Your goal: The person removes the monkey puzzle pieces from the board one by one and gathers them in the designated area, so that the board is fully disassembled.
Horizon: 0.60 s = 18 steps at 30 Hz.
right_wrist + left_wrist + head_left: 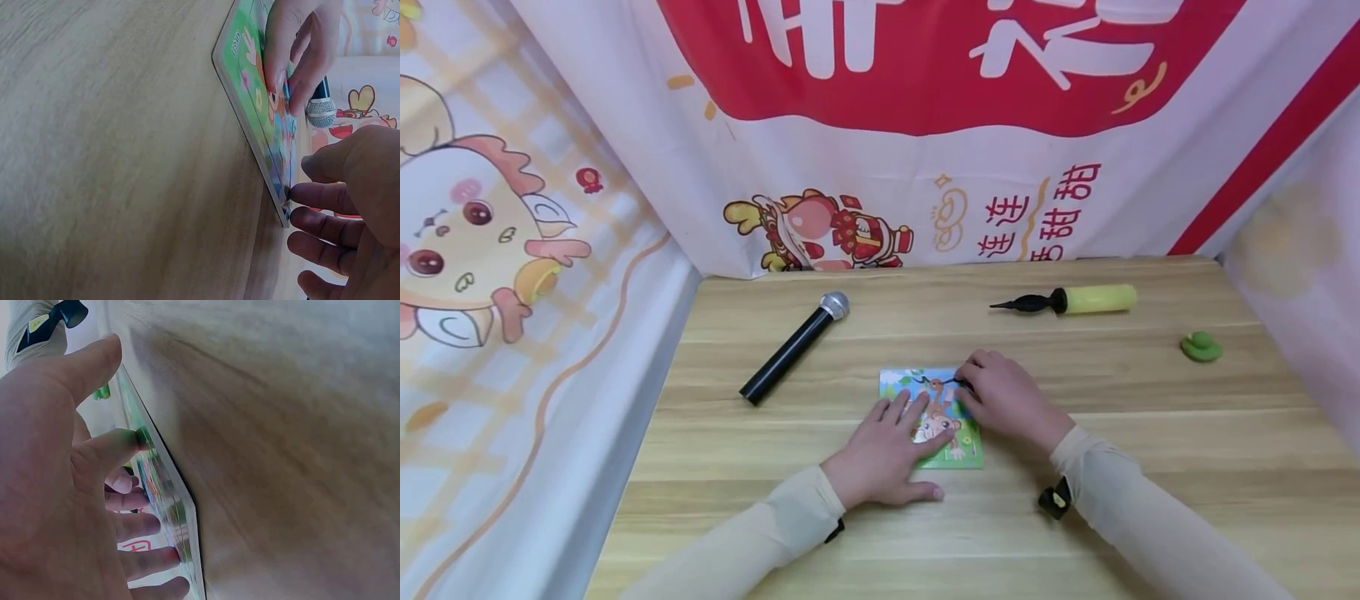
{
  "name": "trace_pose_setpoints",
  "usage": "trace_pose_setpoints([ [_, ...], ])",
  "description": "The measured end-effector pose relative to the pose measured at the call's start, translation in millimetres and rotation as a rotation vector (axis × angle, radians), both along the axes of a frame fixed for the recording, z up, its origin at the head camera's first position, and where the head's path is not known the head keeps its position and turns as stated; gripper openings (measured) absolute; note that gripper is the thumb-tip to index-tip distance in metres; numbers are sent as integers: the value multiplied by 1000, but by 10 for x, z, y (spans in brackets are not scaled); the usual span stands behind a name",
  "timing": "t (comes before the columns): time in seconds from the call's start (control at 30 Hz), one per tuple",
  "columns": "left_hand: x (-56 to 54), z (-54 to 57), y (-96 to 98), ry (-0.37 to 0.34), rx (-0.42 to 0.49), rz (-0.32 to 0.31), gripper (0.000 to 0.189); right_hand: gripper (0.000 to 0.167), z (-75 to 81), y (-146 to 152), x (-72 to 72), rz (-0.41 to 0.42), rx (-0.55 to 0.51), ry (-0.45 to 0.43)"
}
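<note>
A flat jigsaw puzzle [936, 423] with a cartoon monkey on blue and green lies on the wooden table. My left hand [883, 454] is spread over its left part, fingers straight. In the left wrist view, those fingertips rest on the puzzle's surface [150, 465], while the thumb stands clear of it. At the top right corner is my right hand [1003, 396]. The right wrist view has its index fingertip touching the puzzle [250, 87] near that corner, the thumb held apart and the other fingers loosely bent beside the edge.
A black microphone [786, 354] with a silver head lies to the left, beyond my left hand. At the back right lies a yellow and black hand pump [1097, 300]. A small green toy [1202, 347] sits farther right. Printed cloth [925, 200] hangs behind the table [737, 467].
</note>
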<state>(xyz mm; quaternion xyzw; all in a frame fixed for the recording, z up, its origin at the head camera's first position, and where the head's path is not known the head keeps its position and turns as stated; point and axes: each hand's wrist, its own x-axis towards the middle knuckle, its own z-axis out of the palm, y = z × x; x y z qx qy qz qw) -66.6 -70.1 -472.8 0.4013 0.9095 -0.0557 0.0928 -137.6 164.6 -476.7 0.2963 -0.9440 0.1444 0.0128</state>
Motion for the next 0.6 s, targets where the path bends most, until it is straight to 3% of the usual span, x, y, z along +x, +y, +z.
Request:
trace_pose_setpoints([
  [0.2, -31, 12, 10, 0, -1, 2, 83, 21, 36, -31, -45, -40, -5, -61],
  [0.43, -37, 23, 8, 7, 16, 11, 84, 12, 37, -41, -179, -105, -141, -252],
  [0.6, -45, 49, 20, -19, 24, 6, 83, 11, 12, -9, -195, -107, -246, -342],
])
